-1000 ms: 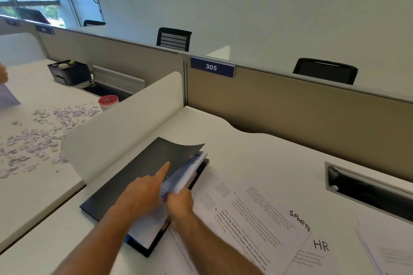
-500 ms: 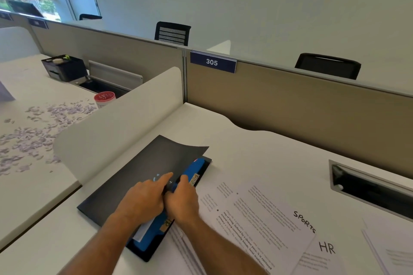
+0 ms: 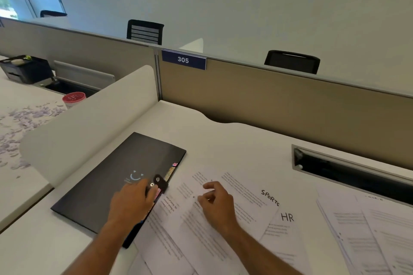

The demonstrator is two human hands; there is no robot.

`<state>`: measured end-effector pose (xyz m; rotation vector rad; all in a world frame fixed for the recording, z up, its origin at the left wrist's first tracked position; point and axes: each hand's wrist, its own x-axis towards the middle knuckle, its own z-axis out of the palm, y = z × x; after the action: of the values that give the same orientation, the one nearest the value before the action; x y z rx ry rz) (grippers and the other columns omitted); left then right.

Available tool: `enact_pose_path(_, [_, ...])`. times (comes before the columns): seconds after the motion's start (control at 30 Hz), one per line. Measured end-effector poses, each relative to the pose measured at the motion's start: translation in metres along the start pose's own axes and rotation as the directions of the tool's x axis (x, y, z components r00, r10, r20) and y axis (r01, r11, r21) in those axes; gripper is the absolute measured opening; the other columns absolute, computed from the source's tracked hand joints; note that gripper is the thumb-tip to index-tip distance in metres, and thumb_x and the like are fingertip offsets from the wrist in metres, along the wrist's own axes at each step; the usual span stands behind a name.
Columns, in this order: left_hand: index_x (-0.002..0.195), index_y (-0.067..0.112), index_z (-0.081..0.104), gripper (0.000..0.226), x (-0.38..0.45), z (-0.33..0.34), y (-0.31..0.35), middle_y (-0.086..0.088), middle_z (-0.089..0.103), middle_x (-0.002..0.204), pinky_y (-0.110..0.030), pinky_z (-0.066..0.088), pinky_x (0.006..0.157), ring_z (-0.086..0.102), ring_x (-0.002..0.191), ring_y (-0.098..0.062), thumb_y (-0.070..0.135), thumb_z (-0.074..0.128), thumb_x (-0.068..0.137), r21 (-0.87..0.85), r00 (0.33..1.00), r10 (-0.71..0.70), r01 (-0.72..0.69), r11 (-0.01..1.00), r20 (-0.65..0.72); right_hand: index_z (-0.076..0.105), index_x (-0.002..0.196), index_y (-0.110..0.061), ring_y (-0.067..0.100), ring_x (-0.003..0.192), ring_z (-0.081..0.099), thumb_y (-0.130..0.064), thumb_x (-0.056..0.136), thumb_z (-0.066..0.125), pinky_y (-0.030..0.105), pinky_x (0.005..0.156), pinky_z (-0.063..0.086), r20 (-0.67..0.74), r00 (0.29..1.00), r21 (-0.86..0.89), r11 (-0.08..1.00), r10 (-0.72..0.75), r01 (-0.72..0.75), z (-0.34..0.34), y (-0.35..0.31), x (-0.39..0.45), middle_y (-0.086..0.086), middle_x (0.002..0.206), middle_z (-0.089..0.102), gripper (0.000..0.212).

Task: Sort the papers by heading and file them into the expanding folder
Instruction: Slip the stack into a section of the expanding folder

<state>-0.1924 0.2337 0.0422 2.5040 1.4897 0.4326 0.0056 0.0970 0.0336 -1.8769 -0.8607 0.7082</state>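
Folder cover now closed flat; left hand presses its snap strap, right hand loosely curled over unfiled papers.

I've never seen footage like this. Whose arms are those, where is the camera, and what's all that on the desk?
No machine here: a person wears a camera on the head, looking down at their own bare arms. The left hand rests on a black folder, fingers at its snap strap. The right hand lies on loose papers beside it, fingers curled; whether it pinches a sheet is unclear. Two sheets read SPORTS and HR. More sheets lie further right.
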Motion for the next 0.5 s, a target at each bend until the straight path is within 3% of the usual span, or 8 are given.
enact_pose_path(0.1, [0.107,0.022,0.066,0.042,-0.003,0.006,0.022,0.0,0.072,0.102,-0.045,0.048,0.092,0.064,0.109,-0.026,0.052,0.038,0.097,-0.014,0.99,0.105,-0.106,0.994,-0.092,0.064,0.104,-0.024,0.008,0.087,0.067,-0.017,0.083,0.077,0.011,0.072,0.049,-0.193,0.981,-0.08,0.997,-0.036,0.021,-0.054,0.025,-0.005,-0.011,0.09,0.07,0.026])
enact_pose_path(0.2, [0.133,0.012,0.061,0.07,-0.014,0.012,0.058,-0.009,0.061,0.139,-0.057,0.035,0.113,0.049,0.136,-0.034,0.06,0.028,0.096,0.056,0.946,0.309,-0.304,0.951,-0.099,0.058,0.124,-0.019,0.017,0.115,0.058,-0.031,0.082,0.078,0.027,0.096,0.046,-0.276,0.958,-0.265,0.964,-0.074,-0.002,-0.098,0.051,-0.009,-0.003,0.121,0.065,0.048])
enact_pose_path(0.3, [0.152,0.02,0.04,0.079,-0.027,0.03,0.09,-0.005,0.03,0.162,-0.054,0.012,0.123,0.017,0.152,-0.026,0.07,0.022,0.093,0.064,0.899,0.427,-0.434,0.899,0.097,0.024,0.154,-0.012,0.024,0.148,0.024,-0.063,0.08,0.067,0.036,0.121,0.02,-0.175,0.984,-0.488,0.866,0.029,-0.112,-0.125,0.073,-0.011,0.01,0.16,0.029,0.099])
enact_pose_path(0.37, [0.16,0.031,0.013,0.091,-0.037,0.05,0.103,0.003,-0.002,0.168,-0.048,-0.008,0.124,-0.013,0.153,-0.019,0.083,0.012,0.085,0.063,0.866,0.416,-0.449,0.892,0.279,-0.002,0.158,-0.008,0.028,0.154,-0.004,-0.08,0.076,0.054,0.042,0.124,-0.002,-0.091,0.989,-0.609,0.78,0.112,-0.145,-0.129,0.084,-0.011,0.013,0.166,-0.001,0.122])
enact_pose_path(0.5, [0.155,0.035,-0.016,0.104,-0.056,0.077,0.118,0.002,-0.028,0.162,-0.051,-0.02,0.119,-0.031,0.147,-0.022,0.096,0.003,0.073,0.078,0.833,0.34,-0.411,0.908,0.436,-0.013,0.155,-0.004,0.032,0.151,-0.019,-0.084,0.079,0.041,0.05,0.121,-0.012,-0.066,0.989,-0.674,0.725,0.131,-0.141,-0.125,0.087,-0.013,0.012,0.166,-0.009,0.123])
